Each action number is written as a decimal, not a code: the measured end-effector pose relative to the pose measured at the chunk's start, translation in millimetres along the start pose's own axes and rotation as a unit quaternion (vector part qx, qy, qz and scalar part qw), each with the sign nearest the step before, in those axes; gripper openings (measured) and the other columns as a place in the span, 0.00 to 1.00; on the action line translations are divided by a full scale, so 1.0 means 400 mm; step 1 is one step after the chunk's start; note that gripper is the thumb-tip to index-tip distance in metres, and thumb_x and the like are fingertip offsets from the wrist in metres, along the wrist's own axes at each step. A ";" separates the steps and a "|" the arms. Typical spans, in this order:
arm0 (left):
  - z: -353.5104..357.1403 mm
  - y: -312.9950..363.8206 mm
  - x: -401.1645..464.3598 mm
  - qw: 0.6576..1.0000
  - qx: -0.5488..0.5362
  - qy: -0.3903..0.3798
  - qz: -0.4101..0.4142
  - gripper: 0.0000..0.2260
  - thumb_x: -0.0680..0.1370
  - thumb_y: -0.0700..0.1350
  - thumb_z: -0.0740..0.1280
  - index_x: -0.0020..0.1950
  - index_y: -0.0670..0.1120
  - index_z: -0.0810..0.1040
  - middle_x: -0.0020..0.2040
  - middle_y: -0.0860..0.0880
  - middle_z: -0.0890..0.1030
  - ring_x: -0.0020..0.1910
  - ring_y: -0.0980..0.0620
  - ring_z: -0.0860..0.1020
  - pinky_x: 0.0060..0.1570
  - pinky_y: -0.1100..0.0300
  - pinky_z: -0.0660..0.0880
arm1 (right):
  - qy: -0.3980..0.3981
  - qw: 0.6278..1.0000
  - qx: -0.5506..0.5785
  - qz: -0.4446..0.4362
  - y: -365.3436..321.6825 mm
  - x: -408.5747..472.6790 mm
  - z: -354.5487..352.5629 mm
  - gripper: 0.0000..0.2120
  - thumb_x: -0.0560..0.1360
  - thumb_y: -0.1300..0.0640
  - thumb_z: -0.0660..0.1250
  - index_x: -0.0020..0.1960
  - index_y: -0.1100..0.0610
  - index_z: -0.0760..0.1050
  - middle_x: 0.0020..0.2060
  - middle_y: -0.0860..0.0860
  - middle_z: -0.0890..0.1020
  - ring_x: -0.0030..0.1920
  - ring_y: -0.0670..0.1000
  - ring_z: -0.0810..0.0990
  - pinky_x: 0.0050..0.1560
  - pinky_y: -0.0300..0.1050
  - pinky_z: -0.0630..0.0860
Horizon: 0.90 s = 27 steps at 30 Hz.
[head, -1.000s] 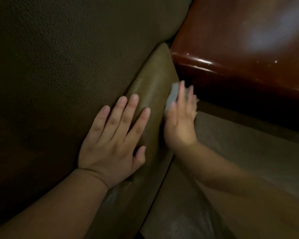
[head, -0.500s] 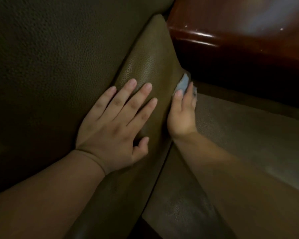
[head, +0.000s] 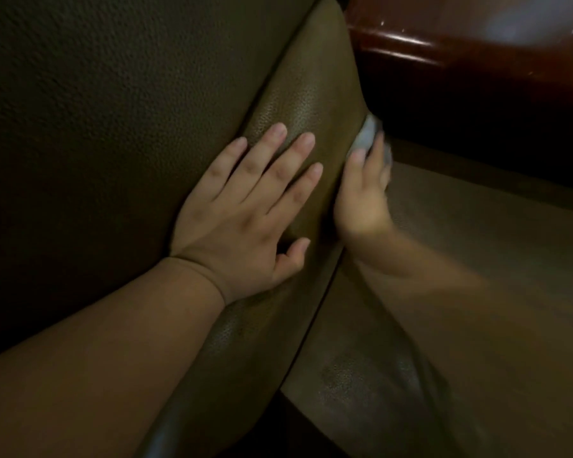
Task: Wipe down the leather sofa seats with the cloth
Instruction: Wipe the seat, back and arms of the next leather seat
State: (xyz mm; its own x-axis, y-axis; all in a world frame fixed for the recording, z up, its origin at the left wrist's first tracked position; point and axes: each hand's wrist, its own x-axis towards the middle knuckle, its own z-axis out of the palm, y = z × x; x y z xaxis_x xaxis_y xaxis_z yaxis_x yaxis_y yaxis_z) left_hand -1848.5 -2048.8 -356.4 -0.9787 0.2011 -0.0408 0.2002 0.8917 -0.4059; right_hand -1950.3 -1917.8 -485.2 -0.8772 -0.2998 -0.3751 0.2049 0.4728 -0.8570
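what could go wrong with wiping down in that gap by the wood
1. The right hand works the cloth in the narrow gap between the cushion and the glossy wood arm; knuckles could knock the wood.
2. Little cloth shows past the fingers, so it may bunch up or slip into the gap.
3. The left hand only presses flat on the cushion; if it slides, the cushion could spring back on the right hand.
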 end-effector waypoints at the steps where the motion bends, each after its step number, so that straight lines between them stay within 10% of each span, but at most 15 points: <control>1: -0.002 0.000 0.001 1.000 0.001 0.001 -0.002 0.35 0.79 0.61 0.61 0.83 0.46 0.66 0.85 0.42 0.60 0.83 0.39 0.59 0.80 0.41 0.54 | -0.034 0.997 -0.027 -0.059 0.025 -0.093 0.022 0.27 0.88 0.46 0.41 0.80 0.50 0.32 0.83 0.58 0.39 0.83 0.63 0.40 0.81 0.66 0.43; 5: 0.003 -0.004 0.002 1.000 0.001 0.010 -0.002 0.34 0.80 0.61 0.59 0.83 0.46 0.66 0.85 0.42 0.60 0.83 0.39 0.59 0.80 0.41 0.54 | -0.101 0.993 0.026 -0.049 0.070 -0.299 0.060 0.36 0.81 0.29 0.42 0.82 0.42 0.36 0.84 0.51 0.41 0.84 0.54 0.41 0.83 0.60 0.45; 11: 0.009 0.002 0.002 1.000 -0.005 0.010 -0.005 0.33 0.81 0.61 0.57 0.83 0.46 0.66 0.85 0.43 0.59 0.84 0.39 0.58 0.80 0.41 0.54 | 0.015 0.996 0.070 0.053 -0.003 -0.224 0.097 0.31 0.86 0.38 0.43 0.84 0.43 0.34 0.83 0.49 0.34 0.80 0.44 0.33 0.77 0.43 0.37; 16: 0.001 0.000 0.001 1.000 0.002 -0.005 -0.006 0.33 0.81 0.61 0.58 0.83 0.47 0.65 0.85 0.43 0.58 0.84 0.40 0.56 0.80 0.42 0.52 | -0.103 0.991 0.083 -0.005 0.000 -0.533 0.148 0.31 0.81 0.29 0.41 0.80 0.31 0.33 0.80 0.39 0.29 0.80 0.43 0.27 0.81 0.57 0.41; 19: 0.000 0.000 0.000 1.000 0.002 -0.002 -0.007 0.33 0.81 0.60 0.57 0.83 0.46 0.64 0.85 0.43 0.58 0.84 0.39 0.56 0.80 0.42 0.52 | -0.069 0.995 -0.020 -0.069 0.016 -0.360 0.100 0.29 0.88 0.48 0.44 0.85 0.56 0.42 0.83 0.57 0.35 0.82 0.58 0.32 0.82 0.63 0.42; 22: -0.002 0.002 0.002 1.000 0.001 -0.006 -0.007 0.33 0.80 0.60 0.58 0.83 0.46 0.65 0.85 0.42 0.58 0.84 0.38 0.56 0.80 0.42 0.52 | 0.015 0.999 0.033 -0.005 -0.019 -0.071 0.019 0.29 0.88 0.47 0.46 0.85 0.51 0.40 0.84 0.53 0.40 0.83 0.55 0.36 0.76 0.46 0.33; 24: -0.006 0.004 0.003 1.000 0.000 -0.010 -0.005 0.34 0.79 0.59 0.59 0.83 0.46 0.65 0.85 0.42 0.59 0.84 0.38 0.57 0.79 0.41 0.52 | 0.033 0.997 0.071 0.019 -0.050 -0.006 -0.001 0.29 0.88 0.43 0.42 0.85 0.50 0.41 0.84 0.55 0.42 0.83 0.59 0.39 0.80 0.57 0.34; 27: -0.011 0.004 0.002 1.000 0.001 -0.013 -0.005 0.34 0.79 0.59 0.60 0.83 0.45 0.65 0.85 0.42 0.59 0.84 0.39 0.58 0.80 0.41 0.54 | 0.026 0.984 -0.027 -0.176 -0.047 -0.150 0.039 0.28 0.87 0.46 0.38 0.82 0.60 0.41 0.82 0.66 0.47 0.81 0.72 0.44 0.78 0.75 0.44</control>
State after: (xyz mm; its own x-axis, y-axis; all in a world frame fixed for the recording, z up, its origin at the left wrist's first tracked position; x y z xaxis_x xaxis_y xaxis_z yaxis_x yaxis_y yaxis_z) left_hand -1849.0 -2045.5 -353.0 -0.9817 0.1806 -0.0605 0.1894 0.8933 -0.4077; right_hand -1895.0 -1921.7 -452.1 -0.9108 -0.4111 -0.0383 -0.1381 0.3907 -0.9101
